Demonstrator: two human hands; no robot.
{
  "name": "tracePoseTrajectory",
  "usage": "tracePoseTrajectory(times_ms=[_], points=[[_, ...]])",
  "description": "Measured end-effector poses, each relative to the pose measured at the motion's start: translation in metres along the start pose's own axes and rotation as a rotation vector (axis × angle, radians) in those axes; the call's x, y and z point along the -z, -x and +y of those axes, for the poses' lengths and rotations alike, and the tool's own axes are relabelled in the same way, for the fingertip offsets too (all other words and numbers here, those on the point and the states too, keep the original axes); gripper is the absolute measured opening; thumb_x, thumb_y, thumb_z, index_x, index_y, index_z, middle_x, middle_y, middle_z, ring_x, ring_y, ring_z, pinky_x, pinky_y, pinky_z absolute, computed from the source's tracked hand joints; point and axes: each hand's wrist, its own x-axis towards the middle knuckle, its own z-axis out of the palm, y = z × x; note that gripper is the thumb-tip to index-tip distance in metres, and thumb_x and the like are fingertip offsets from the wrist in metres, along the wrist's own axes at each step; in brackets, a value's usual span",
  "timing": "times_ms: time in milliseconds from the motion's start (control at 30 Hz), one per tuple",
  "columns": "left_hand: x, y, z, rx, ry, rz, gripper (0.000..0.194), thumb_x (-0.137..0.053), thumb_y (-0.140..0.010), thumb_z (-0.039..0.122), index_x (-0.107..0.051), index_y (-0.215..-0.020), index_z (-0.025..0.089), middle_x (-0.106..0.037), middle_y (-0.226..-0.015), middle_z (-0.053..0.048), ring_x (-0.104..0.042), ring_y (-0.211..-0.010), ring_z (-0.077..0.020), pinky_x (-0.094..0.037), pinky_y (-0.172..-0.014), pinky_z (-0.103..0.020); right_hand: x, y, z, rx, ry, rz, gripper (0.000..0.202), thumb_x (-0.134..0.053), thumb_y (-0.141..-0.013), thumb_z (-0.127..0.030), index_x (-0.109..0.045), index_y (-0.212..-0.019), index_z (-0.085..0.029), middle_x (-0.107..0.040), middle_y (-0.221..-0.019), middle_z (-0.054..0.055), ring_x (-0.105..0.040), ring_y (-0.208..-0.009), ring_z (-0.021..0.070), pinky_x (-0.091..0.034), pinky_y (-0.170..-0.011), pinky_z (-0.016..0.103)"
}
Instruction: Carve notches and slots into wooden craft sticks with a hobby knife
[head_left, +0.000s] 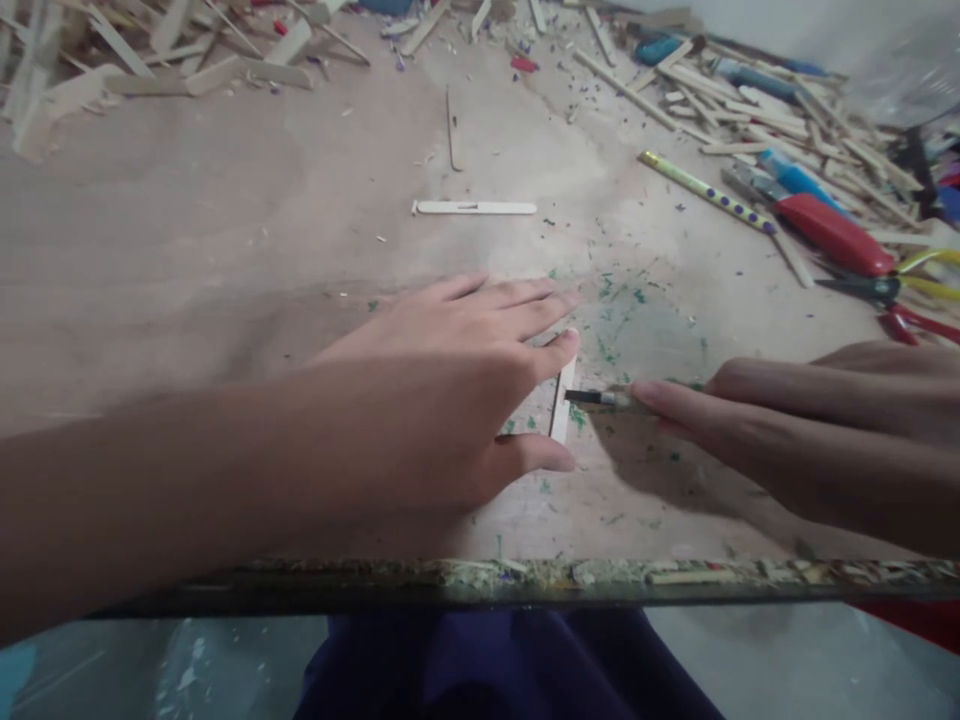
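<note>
A short pale wooden stick [559,418] lies on the table [225,240], pointing away from me. My left hand [480,370] rests on the table with its fingers spread, the index fingertip at the stick's far end and the thumb at its near end. From the right, my right hand [765,420] pinches a thin craft knife [600,398], whose dark blade touches the middle of the stick. Farther back, another wooden stick [480,208] with a narrow slit lies crosswise. Behind it is a thin dark-edged stick [453,135].
Heaps of wood scraps fill the back left [150,70] and back right [780,120]. At the right lie a patterned yellow stick [705,192], a red-handled cutter [832,232] and pliers [885,290]. Shavings line the table's front edge [360,597].
</note>
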Motion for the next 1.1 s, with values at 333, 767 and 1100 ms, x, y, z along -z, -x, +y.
tracePoseTrajectory(times_ms=[333, 767, 1100], points=[[0.006, -0.003, 0.003, 0.019, 0.009, -0.043, 0.087, -0.087, -0.121, 0.064, -0.069, -0.188, 0.011, -0.05, -0.205, -0.025, -0.045, -0.195, -0.054, -0.035, -0.162, -0.081, 0.0, -0.016, -0.004, 0.027, 0.024, 0.048, 0.044, -0.041, -0.14, -0.041, -0.079, -0.162, -0.036, -0.086, -0.093, 0.0, -0.065, -0.055, 0.017, -0.039, -0.049, 0.044], [0.008, -0.003, 0.001, 0.043, 0.024, -0.073, 0.082, -0.087, -0.12, 0.063, -0.07, -0.187, 0.019, -0.05, -0.207, -0.02, -0.043, -0.197, -0.0487, -0.03, -0.165, -0.073, -0.005, 0.012, -0.015, -0.309, -0.13, -0.008, 0.027, -0.072, -0.128, -0.059, -0.087, -0.149, -0.052, -0.081, -0.094, 0.0, -0.076, -0.073, 0.0256, -0.054, -0.059, 0.043], [0.004, 0.001, -0.007, -0.018, 0.02, -0.037, 0.074, -0.081, -0.124, 0.062, -0.073, -0.184, 0.019, -0.052, -0.206, -0.021, -0.046, -0.196, -0.0484, -0.033, -0.163, -0.075, 0.001, -0.003, -0.021, -0.371, -0.271, -0.008, 0.027, -0.07, -0.128, -0.064, -0.089, -0.131, -0.045, -0.069, -0.084, 0.0, -0.064, -0.067, 0.0232, -0.043, -0.055, 0.042]])
